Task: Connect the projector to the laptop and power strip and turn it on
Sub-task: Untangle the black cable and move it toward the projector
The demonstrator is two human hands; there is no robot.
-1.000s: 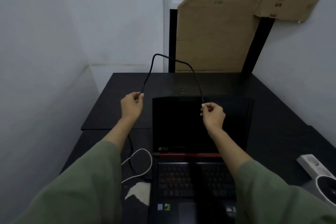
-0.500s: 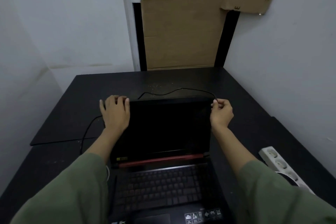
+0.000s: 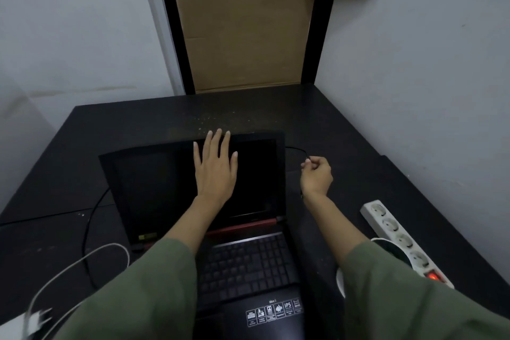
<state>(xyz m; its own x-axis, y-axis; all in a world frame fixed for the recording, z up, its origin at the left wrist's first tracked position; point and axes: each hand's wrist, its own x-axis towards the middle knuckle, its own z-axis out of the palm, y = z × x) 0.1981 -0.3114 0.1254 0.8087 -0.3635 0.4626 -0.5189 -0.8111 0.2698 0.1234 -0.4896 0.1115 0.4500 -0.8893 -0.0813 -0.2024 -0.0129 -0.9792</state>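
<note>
Left hand: moved from the screen's left corner to its middle, fingers spread flat.
Right hand: cable still pinched (far end hidden behind the laptop).

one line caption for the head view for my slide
Left hand flat against the open laptop screen; right hand pinches a black cable beside it.
</note>
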